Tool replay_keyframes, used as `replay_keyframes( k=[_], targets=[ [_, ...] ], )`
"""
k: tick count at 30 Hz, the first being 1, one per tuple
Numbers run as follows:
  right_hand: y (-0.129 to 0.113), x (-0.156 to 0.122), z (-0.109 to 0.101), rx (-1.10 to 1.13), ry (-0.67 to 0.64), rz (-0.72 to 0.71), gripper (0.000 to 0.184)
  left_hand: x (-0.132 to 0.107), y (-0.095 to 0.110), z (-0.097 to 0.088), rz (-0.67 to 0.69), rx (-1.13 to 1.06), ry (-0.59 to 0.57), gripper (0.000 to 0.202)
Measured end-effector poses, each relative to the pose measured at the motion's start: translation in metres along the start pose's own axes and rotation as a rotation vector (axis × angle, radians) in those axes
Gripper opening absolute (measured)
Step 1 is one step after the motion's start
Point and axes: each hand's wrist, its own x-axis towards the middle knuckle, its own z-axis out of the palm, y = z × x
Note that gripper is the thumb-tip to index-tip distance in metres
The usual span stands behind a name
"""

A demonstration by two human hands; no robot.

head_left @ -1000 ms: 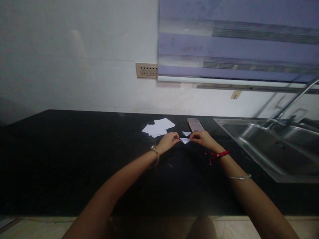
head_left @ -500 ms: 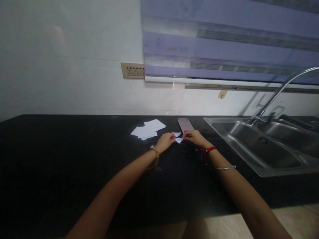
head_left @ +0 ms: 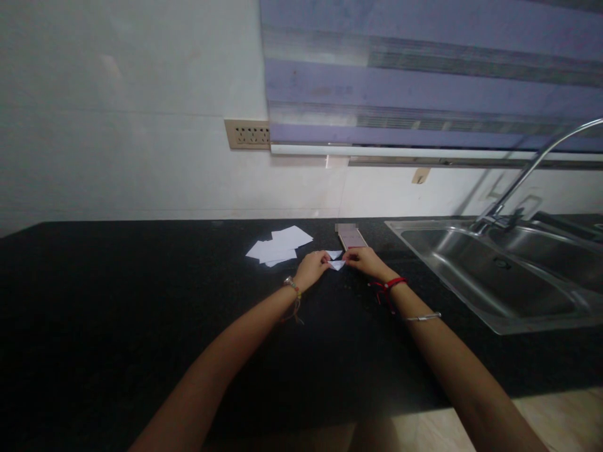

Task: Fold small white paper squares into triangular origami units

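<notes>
One small folded paper [head_left: 337, 265] was between two hands, low at the counter [head_left: 141, 301]. The left hand [head_left: 311, 269] pinched its left end and the right hand [head_left: 370, 262] its right end — the fingers of both were closed. One second folded piece [head_left: 334, 255] lay just on the far side. At left were overlapping white sheets [head_left: 280, 245], at least three. Beyond the right hand lay one phone [head_left: 352, 238]; farther right — one sink [head_left: 511, 328] with two basins.
</notes>
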Motion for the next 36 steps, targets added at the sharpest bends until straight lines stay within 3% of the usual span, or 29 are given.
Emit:
replay_keyframes(
  k=[8,13,15,18,22,24,27,31,36],
  targets=[
    [-0.001,-0.005,-0.005,-0.008,0.041,0.015,0.014,-0.002,-0.001,-0.010,-0.034,0.008,-0.002,0.017],
    [-0.005,-0.009,-0.012,-0.030,0.097,0.035,0.015,-0.020,-0.010,-0.046,-0.074,0.041,-0.001,0.021],
    [-0.017,-0.009,-0.015,-0.079,0.145,0.018,0.015,-0.032,-0.016,-0.065,-0.108,0.096,-0.007,0.020],
    [-0.047,-0.003,-0.014,-0.116,0.114,-0.059,0.016,-0.052,-0.029,-0.090,-0.134,0.143,0.012,0.013],
    [-0.092,0.013,0.003,-0.167,0.036,-0.124,0.018,-0.080,-0.049,-0.110,-0.194,0.113,0.068,0.015],
    [-0.110,0.023,0.018,-0.251,-0.053,-0.110,0.017,-0.092,-0.057,-0.116,-0.235,0.081,0.106,0.016],
    [-0.129,0.040,0.043,-0.294,-0.081,-0.100,0.016,-0.105,-0.066,-0.123,-0.245,0.072,0.196,0.016],
    [-0.142,0.062,0.069,-0.357,-0.070,-0.083,0.027,-0.110,-0.068,-0.133,-0.219,0.097,0.283,0.018],
    [-0.141,0.087,0.080,-0.453,-0.051,-0.014,0.032,-0.111,-0.067,-0.136,-0.194,0.190,0.263,0.018]
  ],
)
